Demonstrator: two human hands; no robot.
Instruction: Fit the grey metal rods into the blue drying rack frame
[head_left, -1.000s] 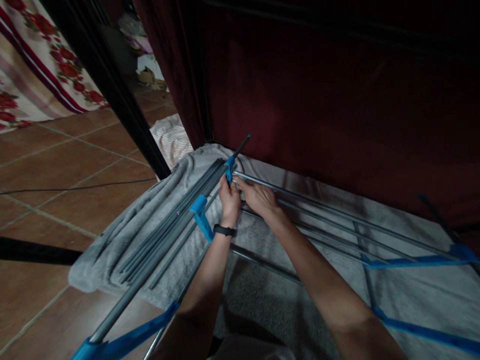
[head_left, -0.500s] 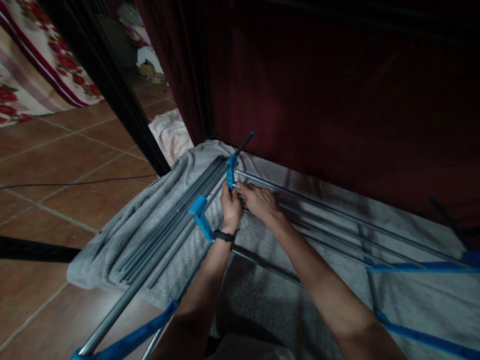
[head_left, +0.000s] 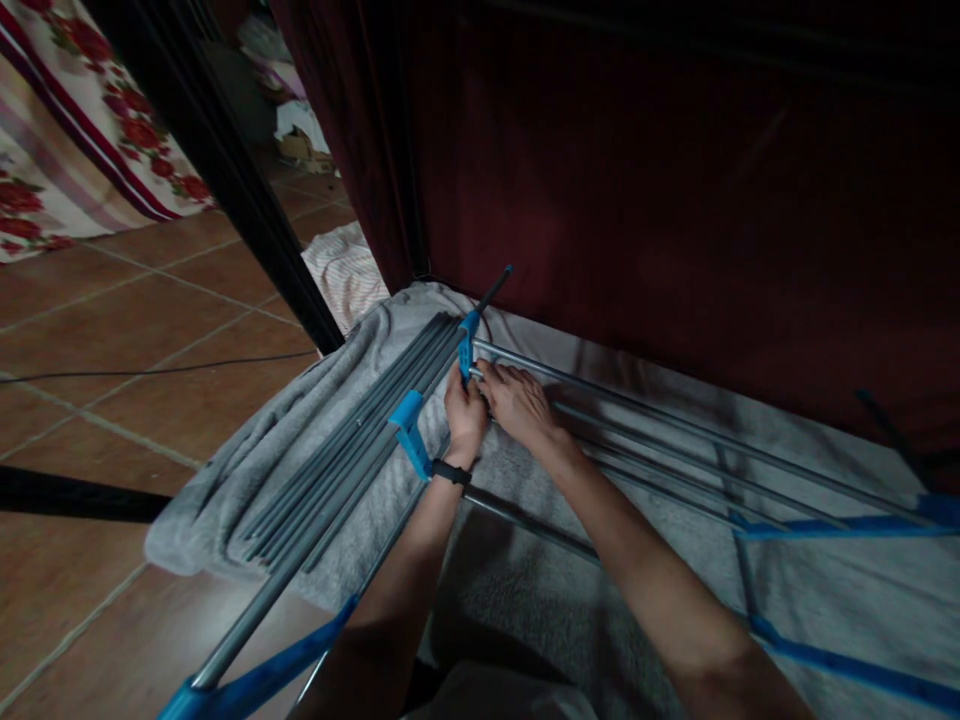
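A partly built metal rack of grey rods lies over a grey towel (head_left: 225,480) on the floor. My left hand (head_left: 465,415), a black band on its wrist, is closed round the side bar just under a blue plastic connector (head_left: 466,345). My right hand (head_left: 517,400) pinches the end of a thin grey cross rod (head_left: 675,420) right at that connector. A second blue connector (head_left: 411,432) sits lower on the same side bar (head_left: 315,540). A bundle of loose grey rods (head_left: 352,420) lies left of the bar.
A dark red curtain wall (head_left: 637,200) stands close behind the rack. Blue plastic strips (head_left: 825,525) cross the rods at right and front left. Brown floor tiles (head_left: 150,330), a black post (head_left: 247,230), a striped cloth (head_left: 341,270) and a floral fabric (head_left: 67,150) lie to the left.
Both hands stay at the upper blue connector; they and the rack show only a slight shift in the picture as the camera moves.
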